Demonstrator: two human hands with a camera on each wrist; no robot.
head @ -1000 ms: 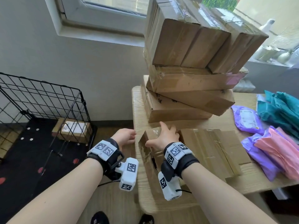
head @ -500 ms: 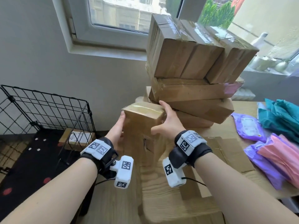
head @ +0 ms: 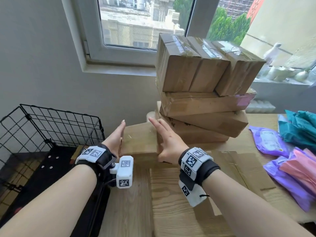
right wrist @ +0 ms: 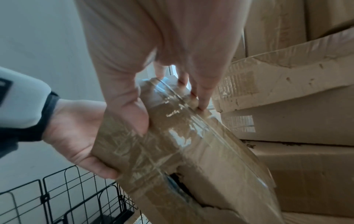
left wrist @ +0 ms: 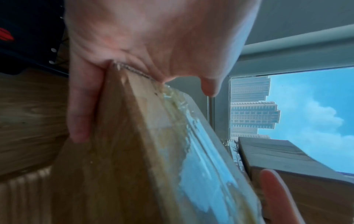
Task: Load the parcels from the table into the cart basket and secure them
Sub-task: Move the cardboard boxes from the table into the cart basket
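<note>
Taped parcel [head: 139, 139]: now lifted off surface [head: 171, 194], clamped between flat left hand [head: 114, 139] and right hand [head: 168, 146]; grip wide, palms pressing. Transfer to cart basket [head: 51, 127] pending.

Both forearms reach forward, side by side. The left hand [head: 114, 140] and the right hand [head: 168, 143] press flat, with straight fingers, against opposite sides of 1 brown taped cardboard parcel [head: 139, 139].

Taped brown parcel [head: 139, 139] upright above table [head: 171, 194], wire basket [head: 51, 127] left
</note>
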